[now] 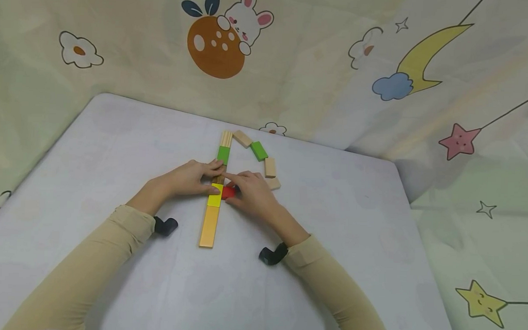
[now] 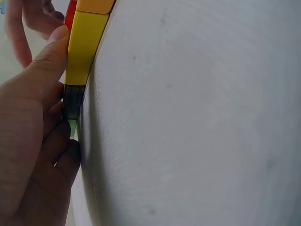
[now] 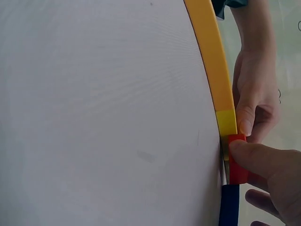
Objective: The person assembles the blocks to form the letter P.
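A straight row of wooden blocks holds a long orange block (image 1: pixel 209 226), a yellow block (image 1: pixel 214 200), a dark brown block (image 1: pixel 219 176), a green block (image 1: pixel 223 155) and a striped pale block (image 1: pixel 226 138). From the left, my left hand (image 1: pixel 189 178) rests on the row, thumb at the yellow block and fingertips by the brown one. My right hand (image 1: pixel 256 196) pinches a red block (image 3: pixel 239 172) against the row's right side, its thumb (image 3: pixel 254 157) on the near face. The right index finger reaches over to the brown block.
Right of the row, a curve of blocks bends outward: a pale block (image 1: pixel 242 139), a green block (image 1: pixel 259 150) and more pale blocks (image 1: pixel 270 167). A blue block (image 3: pixel 229 207) shows below the red one in the right wrist view. A patterned cloth (image 1: pixel 311 64) hangs behind the white table (image 1: pixel 332 211).
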Action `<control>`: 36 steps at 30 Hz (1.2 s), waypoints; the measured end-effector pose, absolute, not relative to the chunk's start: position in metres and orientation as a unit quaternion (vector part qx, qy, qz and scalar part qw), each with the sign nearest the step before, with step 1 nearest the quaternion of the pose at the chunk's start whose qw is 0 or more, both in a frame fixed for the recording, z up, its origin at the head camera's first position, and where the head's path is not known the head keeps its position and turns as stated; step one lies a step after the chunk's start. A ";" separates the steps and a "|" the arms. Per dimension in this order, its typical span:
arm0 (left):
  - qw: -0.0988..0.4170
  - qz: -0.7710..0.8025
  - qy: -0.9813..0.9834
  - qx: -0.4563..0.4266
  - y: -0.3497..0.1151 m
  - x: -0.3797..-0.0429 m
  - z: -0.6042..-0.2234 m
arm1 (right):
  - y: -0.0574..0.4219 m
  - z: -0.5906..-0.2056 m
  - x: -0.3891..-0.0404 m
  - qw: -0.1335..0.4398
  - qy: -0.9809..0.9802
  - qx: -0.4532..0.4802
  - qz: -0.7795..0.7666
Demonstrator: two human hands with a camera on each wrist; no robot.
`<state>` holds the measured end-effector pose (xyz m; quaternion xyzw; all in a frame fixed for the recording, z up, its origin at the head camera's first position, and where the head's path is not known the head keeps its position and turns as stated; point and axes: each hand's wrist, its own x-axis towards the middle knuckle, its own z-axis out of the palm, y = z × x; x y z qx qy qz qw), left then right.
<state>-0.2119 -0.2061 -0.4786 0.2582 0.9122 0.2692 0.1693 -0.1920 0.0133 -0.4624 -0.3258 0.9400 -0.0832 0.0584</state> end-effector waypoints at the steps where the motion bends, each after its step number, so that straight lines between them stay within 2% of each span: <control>1: 0.168 0.268 0.913 0.258 -0.206 -0.212 -0.479 | 0.014 -0.462 -0.192 0.059 0.940 -0.324 -0.087; 13: 0.164 0.272 0.909 0.270 -0.206 -0.212 -0.479 | 0.016 -0.457 -0.203 0.067 0.937 -0.320 -0.120; 26: 0.160 0.262 0.912 0.271 -0.206 -0.213 -0.482 | 0.013 -0.464 -0.213 0.042 0.941 -0.313 -0.124; 36: 0.161 0.260 0.912 0.273 -0.207 -0.213 -0.480 | 0.011 -0.463 -0.214 0.062 0.942 -0.303 -0.127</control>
